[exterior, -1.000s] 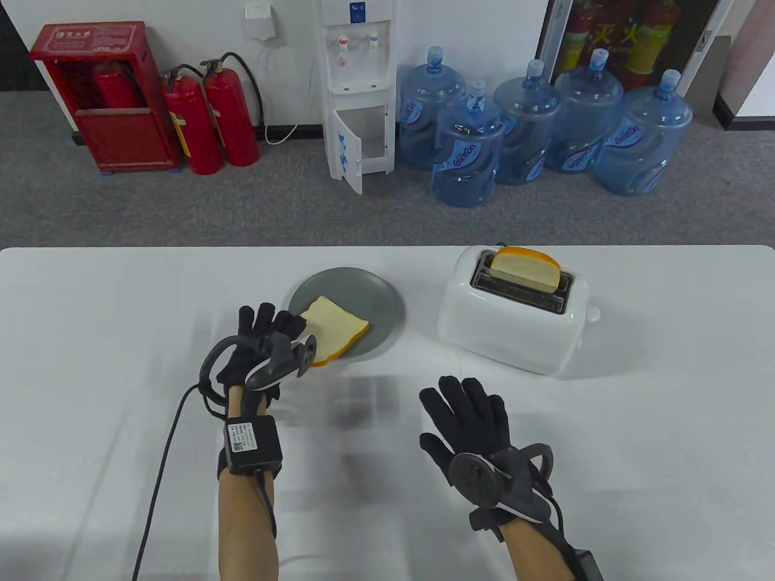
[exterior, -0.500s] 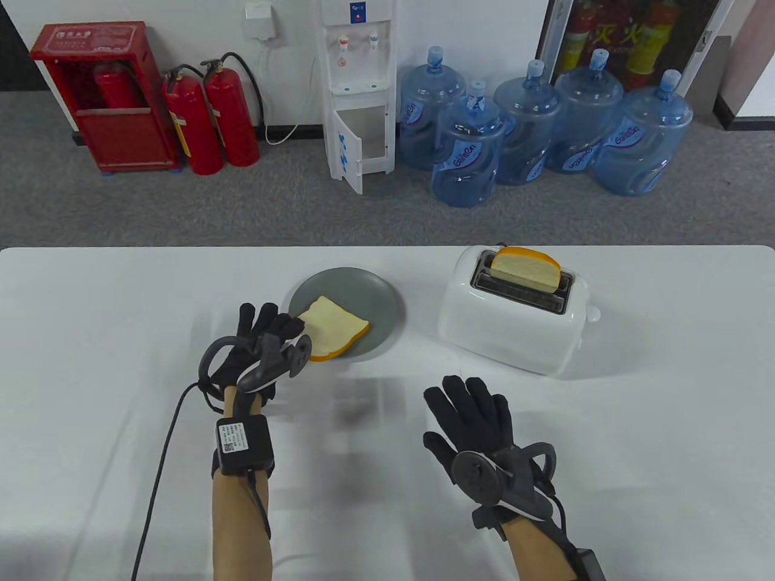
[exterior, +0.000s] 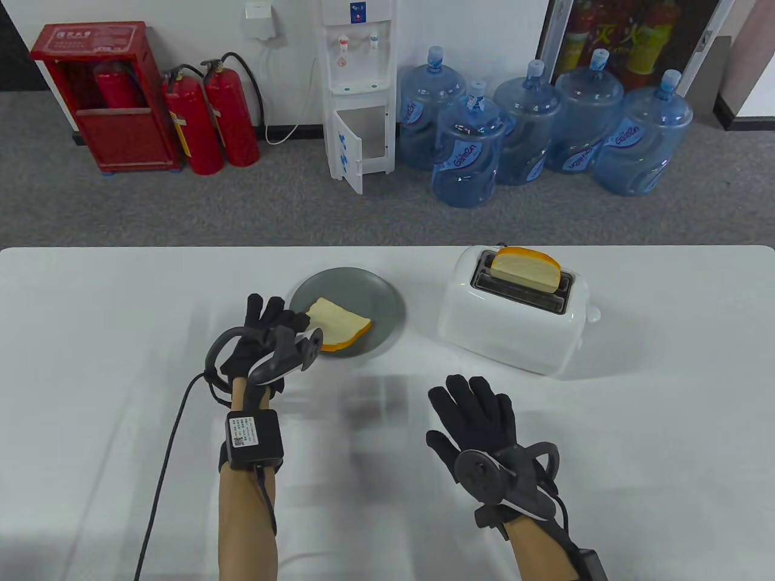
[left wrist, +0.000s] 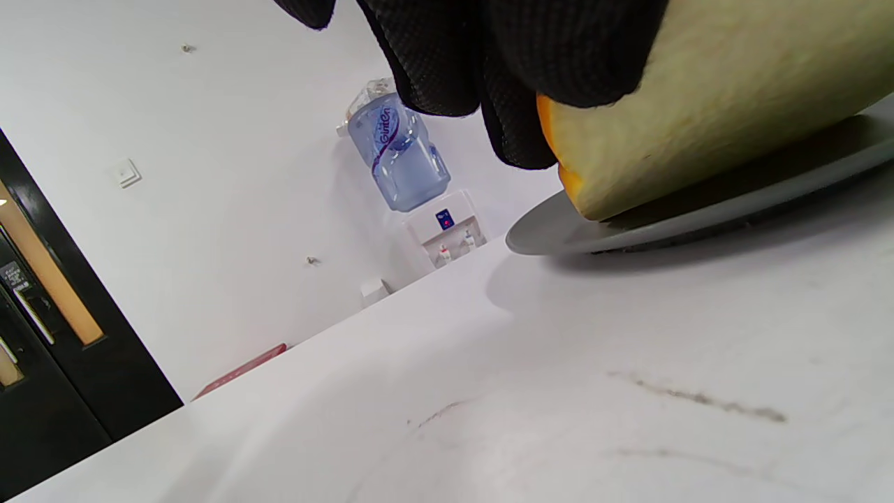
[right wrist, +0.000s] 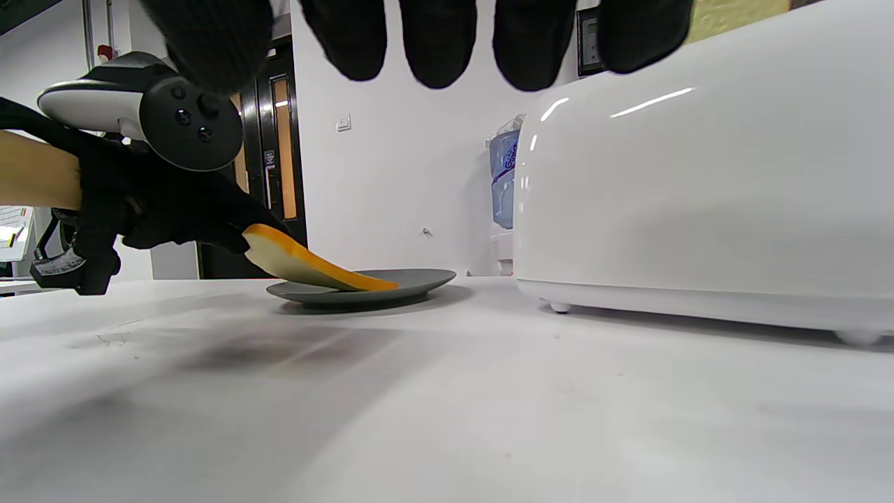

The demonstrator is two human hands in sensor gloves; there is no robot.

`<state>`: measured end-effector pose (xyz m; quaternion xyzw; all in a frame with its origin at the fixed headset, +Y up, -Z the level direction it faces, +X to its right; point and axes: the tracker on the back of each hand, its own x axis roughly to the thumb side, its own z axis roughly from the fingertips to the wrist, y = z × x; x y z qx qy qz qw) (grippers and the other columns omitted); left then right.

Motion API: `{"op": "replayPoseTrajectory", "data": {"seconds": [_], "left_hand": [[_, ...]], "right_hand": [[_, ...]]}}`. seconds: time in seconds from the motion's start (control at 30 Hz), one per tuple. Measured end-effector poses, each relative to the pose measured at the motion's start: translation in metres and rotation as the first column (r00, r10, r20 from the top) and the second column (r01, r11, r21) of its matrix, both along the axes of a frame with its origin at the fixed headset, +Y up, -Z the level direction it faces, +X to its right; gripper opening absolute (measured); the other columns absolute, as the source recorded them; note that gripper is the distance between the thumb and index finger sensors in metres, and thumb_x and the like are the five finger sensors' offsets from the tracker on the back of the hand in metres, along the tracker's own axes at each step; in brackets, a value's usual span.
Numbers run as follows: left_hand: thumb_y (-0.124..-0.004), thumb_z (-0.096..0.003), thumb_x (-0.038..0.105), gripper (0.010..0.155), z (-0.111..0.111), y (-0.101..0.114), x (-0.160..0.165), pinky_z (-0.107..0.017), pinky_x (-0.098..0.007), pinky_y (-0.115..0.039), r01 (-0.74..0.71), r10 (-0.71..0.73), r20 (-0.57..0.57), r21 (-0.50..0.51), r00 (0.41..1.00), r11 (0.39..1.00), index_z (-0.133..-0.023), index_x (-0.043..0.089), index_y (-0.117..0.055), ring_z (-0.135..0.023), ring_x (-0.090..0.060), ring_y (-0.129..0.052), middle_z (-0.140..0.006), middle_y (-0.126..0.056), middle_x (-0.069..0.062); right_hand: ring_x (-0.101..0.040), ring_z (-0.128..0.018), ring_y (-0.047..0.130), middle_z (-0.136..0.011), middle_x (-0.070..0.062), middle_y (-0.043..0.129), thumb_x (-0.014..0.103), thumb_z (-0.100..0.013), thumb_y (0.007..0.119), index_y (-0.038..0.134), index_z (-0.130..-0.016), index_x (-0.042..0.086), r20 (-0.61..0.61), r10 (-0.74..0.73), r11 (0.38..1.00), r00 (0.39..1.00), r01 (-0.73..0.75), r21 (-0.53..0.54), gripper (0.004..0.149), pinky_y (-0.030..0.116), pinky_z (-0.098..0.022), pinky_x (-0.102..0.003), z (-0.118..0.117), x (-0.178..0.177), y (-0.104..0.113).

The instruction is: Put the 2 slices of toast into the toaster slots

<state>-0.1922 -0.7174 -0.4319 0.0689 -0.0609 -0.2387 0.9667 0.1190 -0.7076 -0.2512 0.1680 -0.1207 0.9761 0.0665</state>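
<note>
A white toaster (exterior: 514, 318) stands at the right of the table, also filling the right of the right wrist view (right wrist: 705, 195). One toast slice (exterior: 525, 267) stands upright in its far slot; the near slot shows empty. The second slice (exterior: 339, 322) lies on a grey plate (exterior: 381, 296), its left end tilted up. My left hand (exterior: 275, 330) pinches that left end; in the left wrist view its fingers (left wrist: 559, 56) curl over the slice (left wrist: 698, 119) above the plate (left wrist: 628, 230). My right hand (exterior: 475, 411) rests flat, fingers spread, in front of the toaster, holding nothing.
The white table (exterior: 91, 363) stretches left and right of the hands. Beyond its far edge stand several blue water bottles (exterior: 466, 157), a water dispenser (exterior: 357, 91) and red fire extinguishers (exterior: 209, 121) on grey carpet.
My left hand has shifted slightly right and forward with the slice's left end, and the slice has slid a little right on the plate. The right hand has barely moved.
</note>
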Motion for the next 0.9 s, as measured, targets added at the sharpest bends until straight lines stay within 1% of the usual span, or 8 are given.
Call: {"op": "replayPoseTrajectory", "data": {"seconds": [0.33,0.53,0.9], "left_hand": [[-0.069,-0.0530,0.034,0.050,0.002,0.009,0.009,-0.085,-0.045,-0.045,-0.012,0.012,0.008,0.026,1.000,1.000,-0.099,0.051,-0.065,-0.112,-0.007,-0.076,-0.102,-0.079,0.024],[-0.066,-0.0541,0.032,0.049,0.003,0.015,0.013,-0.085,-0.048,-0.044,-0.058,0.058,0.001,0.030,0.998,0.998,-0.100,0.048,-0.065,-0.111,-0.010,-0.076,-0.101,-0.080,0.020],[-0.064,-0.0546,0.030,0.048,0.011,0.029,0.019,-0.085,-0.049,-0.042,-0.083,0.083,0.005,0.110,0.997,0.990,-0.100,0.045,-0.065,-0.108,-0.014,-0.078,-0.097,-0.081,0.016]], "right_hand": [[-0.044,-0.119,0.045,-0.133,-0.009,0.038,0.057,-0.069,0.059,0.039,-0.126,0.029,-0.004,-0.001,1.000,1.000,0.001,-0.003,0.066,0.046,-0.082,-0.068,0.000,0.000,0.000],[-0.044,-0.119,0.045,-0.133,-0.008,0.038,0.057,-0.069,0.059,0.039,-0.126,0.029,0.001,-0.011,1.000,1.000,0.011,0.001,0.066,0.047,-0.082,-0.068,0.000,0.002,0.001],[-0.044,-0.119,0.045,-0.133,-0.008,0.038,0.058,-0.069,0.059,0.035,-0.126,0.033,-0.002,-0.011,1.000,1.000,0.011,0.011,0.067,0.046,-0.082,-0.068,0.000,0.001,0.000]]}}
